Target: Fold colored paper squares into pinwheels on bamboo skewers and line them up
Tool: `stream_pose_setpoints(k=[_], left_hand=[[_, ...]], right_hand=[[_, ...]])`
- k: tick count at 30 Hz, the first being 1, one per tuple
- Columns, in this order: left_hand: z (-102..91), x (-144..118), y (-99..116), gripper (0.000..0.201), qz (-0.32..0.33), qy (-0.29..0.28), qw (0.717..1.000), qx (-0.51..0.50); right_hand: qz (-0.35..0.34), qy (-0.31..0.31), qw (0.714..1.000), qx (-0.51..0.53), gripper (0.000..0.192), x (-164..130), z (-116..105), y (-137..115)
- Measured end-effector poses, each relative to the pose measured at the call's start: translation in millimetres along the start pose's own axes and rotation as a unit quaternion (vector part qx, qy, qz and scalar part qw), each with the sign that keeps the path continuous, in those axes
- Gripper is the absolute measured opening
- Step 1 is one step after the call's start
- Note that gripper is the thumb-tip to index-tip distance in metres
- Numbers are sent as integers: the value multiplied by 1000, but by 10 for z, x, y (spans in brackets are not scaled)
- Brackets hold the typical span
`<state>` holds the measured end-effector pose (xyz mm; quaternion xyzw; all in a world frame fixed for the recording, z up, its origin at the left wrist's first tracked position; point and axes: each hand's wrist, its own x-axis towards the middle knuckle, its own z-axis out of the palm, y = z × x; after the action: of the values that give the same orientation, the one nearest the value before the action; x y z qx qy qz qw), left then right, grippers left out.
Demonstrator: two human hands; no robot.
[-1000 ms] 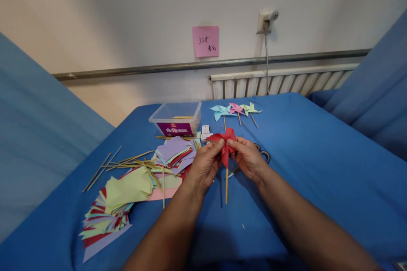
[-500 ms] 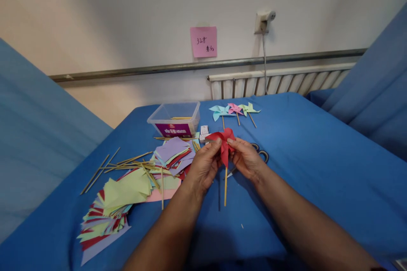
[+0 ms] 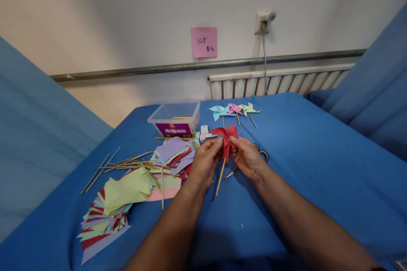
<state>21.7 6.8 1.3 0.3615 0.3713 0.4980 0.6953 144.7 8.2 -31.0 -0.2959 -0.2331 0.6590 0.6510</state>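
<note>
The red pinwheel (image 3: pixel 226 137) is being pinched between both hands above the blue table (image 3: pixel 302 165), left hand (image 3: pixel 205 163) and right hand (image 3: pixel 246 157) equally near, its stick (image 3: pixel 220 176) slanting down toward the near left.

red pinwheel (image 3: pixel 226 136) | blue cloth (image 3: pixel 318 169) | pink note (image 3: pixel 204 41) | purple-labelled clear box (image 3: pixel 175 118)

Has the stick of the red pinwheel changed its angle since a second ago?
Yes. The stick hung about straight down before; now its lower end has swung left, toward the paper pile, while both hands, left hand and right hand, hold the red pinwheel.
</note>
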Motion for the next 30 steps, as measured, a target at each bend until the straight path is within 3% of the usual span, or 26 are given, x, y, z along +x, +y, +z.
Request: stream_pose_setpoints(k=[5, 15, 26, 30], left_hand=[[21, -9, 8, 40, 82, 45, 992, 82], [5, -18, -2, 47, 155, 19, 968, 198], [-46, -25, -81, 24, 298, 100, 897, 312], [-44, -29, -62, 17, 331, 98, 871, 349]], right_hand=[[-35, 40, 997, -58, 27, 34, -13, 13], [-53, 44, 995, -74, 26, 57, -38, 31], [-44, 18, 996, -73, 25, 11, 13, 69], [-39, 19, 997, -64, 25, 1, 23, 76]])
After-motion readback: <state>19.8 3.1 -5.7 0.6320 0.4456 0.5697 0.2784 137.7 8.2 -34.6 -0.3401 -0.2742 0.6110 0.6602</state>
